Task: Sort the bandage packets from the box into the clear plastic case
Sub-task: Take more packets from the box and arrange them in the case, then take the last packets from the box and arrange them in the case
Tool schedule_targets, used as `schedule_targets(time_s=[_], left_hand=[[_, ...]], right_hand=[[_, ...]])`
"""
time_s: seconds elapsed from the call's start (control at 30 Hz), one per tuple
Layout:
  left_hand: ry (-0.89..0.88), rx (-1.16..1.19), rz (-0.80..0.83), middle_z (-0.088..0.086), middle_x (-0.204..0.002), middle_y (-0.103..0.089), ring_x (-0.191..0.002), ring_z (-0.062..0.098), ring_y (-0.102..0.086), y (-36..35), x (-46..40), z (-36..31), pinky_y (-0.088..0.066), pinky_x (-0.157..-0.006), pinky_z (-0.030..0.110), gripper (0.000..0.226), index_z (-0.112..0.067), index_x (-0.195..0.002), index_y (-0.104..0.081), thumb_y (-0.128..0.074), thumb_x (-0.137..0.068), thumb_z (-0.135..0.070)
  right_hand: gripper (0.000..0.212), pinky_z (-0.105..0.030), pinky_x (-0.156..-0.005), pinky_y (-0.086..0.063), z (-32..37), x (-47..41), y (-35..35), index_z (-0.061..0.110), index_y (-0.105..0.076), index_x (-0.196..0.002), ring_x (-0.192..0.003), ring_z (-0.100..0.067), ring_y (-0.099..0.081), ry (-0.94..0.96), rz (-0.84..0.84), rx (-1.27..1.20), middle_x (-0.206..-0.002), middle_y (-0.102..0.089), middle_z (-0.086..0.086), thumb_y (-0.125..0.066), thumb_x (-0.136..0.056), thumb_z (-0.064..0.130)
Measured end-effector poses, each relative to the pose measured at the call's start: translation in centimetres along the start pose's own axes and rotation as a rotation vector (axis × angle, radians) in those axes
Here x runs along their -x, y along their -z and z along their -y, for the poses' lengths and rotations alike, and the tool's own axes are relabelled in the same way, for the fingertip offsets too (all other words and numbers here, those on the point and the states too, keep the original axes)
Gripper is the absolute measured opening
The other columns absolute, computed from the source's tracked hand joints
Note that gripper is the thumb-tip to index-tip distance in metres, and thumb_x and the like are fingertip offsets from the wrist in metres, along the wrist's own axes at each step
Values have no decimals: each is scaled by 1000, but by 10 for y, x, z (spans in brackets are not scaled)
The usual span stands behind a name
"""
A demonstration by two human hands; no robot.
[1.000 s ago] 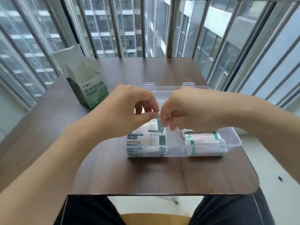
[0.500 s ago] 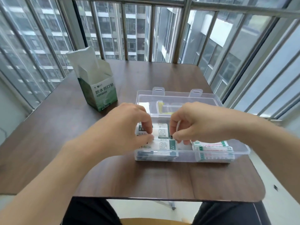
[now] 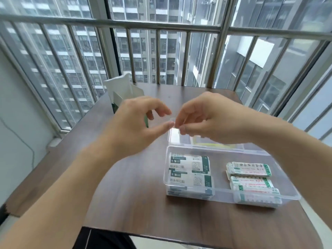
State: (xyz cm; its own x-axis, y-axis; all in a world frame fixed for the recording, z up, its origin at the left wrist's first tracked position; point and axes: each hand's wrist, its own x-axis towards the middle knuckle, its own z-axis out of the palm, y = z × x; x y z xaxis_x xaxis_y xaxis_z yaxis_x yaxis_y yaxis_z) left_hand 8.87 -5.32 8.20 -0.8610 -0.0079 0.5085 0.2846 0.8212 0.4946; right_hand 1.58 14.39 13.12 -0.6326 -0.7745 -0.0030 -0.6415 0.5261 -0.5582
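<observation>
The clear plastic case (image 3: 294,192) sits on the right of the dark wooden table (image 3: 133,198). Its left part holds a stack of green-and-white bandage packets (image 3: 190,174). On its right lie white packets with red and green print (image 3: 251,178). Its open lid (image 3: 179,139) lies flat behind it. Both hands hover above the lid's left corner, fingertips almost meeting. My left hand (image 3: 136,123) has its thumb out and fingers loosely bent, holding nothing. My right hand (image 3: 206,119) has its fingers curled with thumb and forefinger close together; I see nothing between them. The open green-and-white box (image 3: 122,94) stands behind my left hand.
A metal railing (image 3: 161,26) and windows close off the table's far and side edges. Bare tabletop lies left of and in front of the case. My dark-clad lap (image 3: 100,238) shows below the table's near edge.
Both hands have let go of the green-and-white packets, which now lie in the case, and have lifted away toward the lid. The camera has tilted up and to the left.
</observation>
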Motion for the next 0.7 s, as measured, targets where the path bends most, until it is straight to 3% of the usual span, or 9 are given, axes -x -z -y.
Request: schedule_targets(time_s=[0.07,0.13,0.23,0.3,0.37,0.43,0.5,0.6,0.7], left_hand=[[122,5,-261,-14,-104,-64,-89,2,-56,12,-7,25,-48,-76,22,40,-28,-107,-66,-84,-74,-42],[334,-8,-390,-5,-130,-51,-118,13,-48,9,-8,52,-45,-100,34,80,-27,-130,-51,-89,-63,-49],[636,49,-296,0,-156,-26,-145,19,-25,-2,-7,90,-26,-120,40,139,-29,-155,-14,-95,-46,-54],[708,247,-214,-4,-153,-36,-141,16,-36,-13,-10,109,-31,-117,40,150,-31,-155,-6,-99,-39,-48],[692,460,-182,-10,-126,-64,-117,15,-61,-22,-14,126,-47,-105,44,132,-27,-142,-33,-99,-29,-42],[617,462,-178,-6,-101,-73,-100,21,-70,-27,-14,138,-56,-90,51,89,-28,-110,-58,-93,-29,-38],[497,456,-172,-5,-102,-72,-102,20,-69,-29,-11,137,-57,-89,52,72,-29,-105,-62,-94,-40,-25],[344,543,-223,-13,-104,-71,-101,6,-66,-28,-4,131,-57,-91,48,70,-29,-109,-62,-92,-54,2],[268,572,-345,-9,-104,-70,-101,11,-68,-21,4,124,-57,-92,41,69,-25,-112,-60,-90,-57,2]], right_hand=[[17,-16,-77,-52,16,-34,-3,24,-74,-106,-91,-1,-67,102,-87,4,-102,-73,13,-63,-95,16],[29,-17,-85,-45,22,-67,-8,25,-69,-117,-103,-2,-61,124,-179,55,-118,-68,13,-55,-98,10],[38,-15,-89,-38,27,-110,-15,22,-70,-122,-111,-7,-60,92,-183,160,-122,-68,8,-46,-99,2],[40,-16,-90,-40,31,-130,-23,20,-72,-121,-114,-12,-62,83,-86,244,-117,-70,7,-46,-98,1],[38,-26,-97,-49,33,-143,-32,18,-72,-122,-113,-18,-64,63,-64,325,-121,-71,2,-48,-98,1],[34,-38,-93,-55,30,-154,-39,13,-72,-119,-104,-25,-67,28,-98,407,-115,-72,-5,-53,-94,0],[32,-43,-83,-59,28,-157,-42,8,-72,-111,-96,-30,-67,-4,-163,479,-106,-71,-8,-58,-85,-5],[29,-44,-80,-58,31,-147,-47,13,-71,-102,-91,-29,-63,26,-240,506,-101,-66,-6,-65,-79,-4],[34,-42,-75,-56,41,-131,-53,22,-68,-108,-95,-30,-64,118,-330,554,-106,-66,-2,-64,-80,2]])
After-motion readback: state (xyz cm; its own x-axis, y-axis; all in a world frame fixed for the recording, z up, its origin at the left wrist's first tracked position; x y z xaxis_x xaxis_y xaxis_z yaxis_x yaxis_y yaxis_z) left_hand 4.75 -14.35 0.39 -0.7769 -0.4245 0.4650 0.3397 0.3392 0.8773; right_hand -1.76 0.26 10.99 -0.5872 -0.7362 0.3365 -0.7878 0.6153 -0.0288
